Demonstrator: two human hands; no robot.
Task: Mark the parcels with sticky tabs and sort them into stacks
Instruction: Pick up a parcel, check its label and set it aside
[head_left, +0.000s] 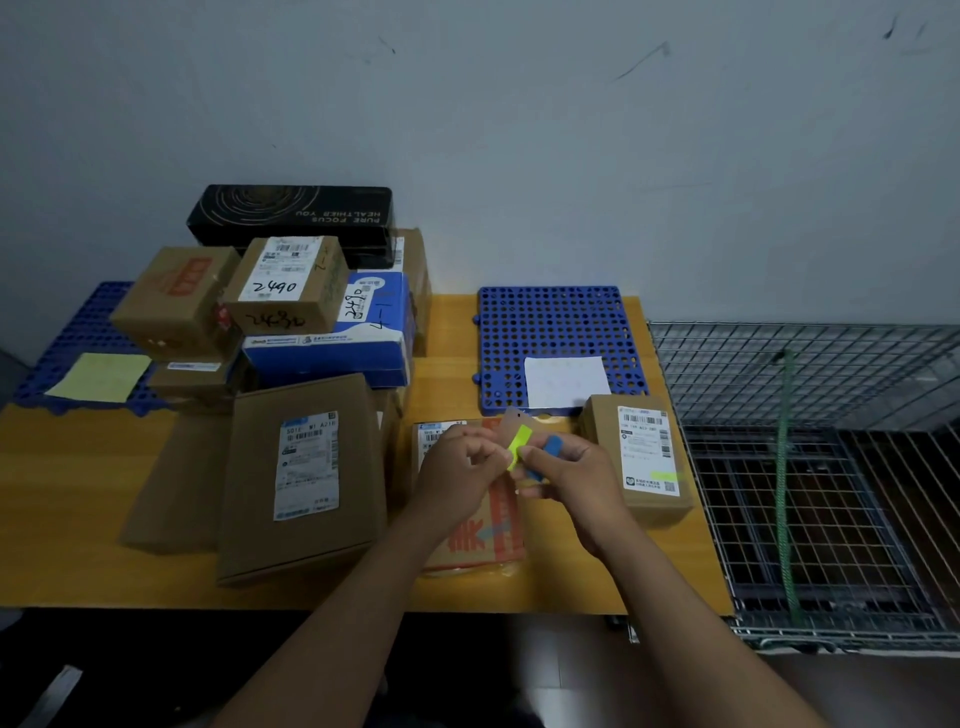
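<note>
Both hands meet above a flat parcel with orange print on the yellow table. My right hand holds a small card of sticky tabs with blue and yellow-green strips. My left hand pinches a yellow-green tab at that card. A small brown parcel with a white label and a green tab lies just right of my hands. A large flat brown parcel lies to the left.
A pile of boxes rises at the back left on a blue perforated mat with a yellow note. Another blue mat with a white paper lies at the back right. A wire cage stands right of the table.
</note>
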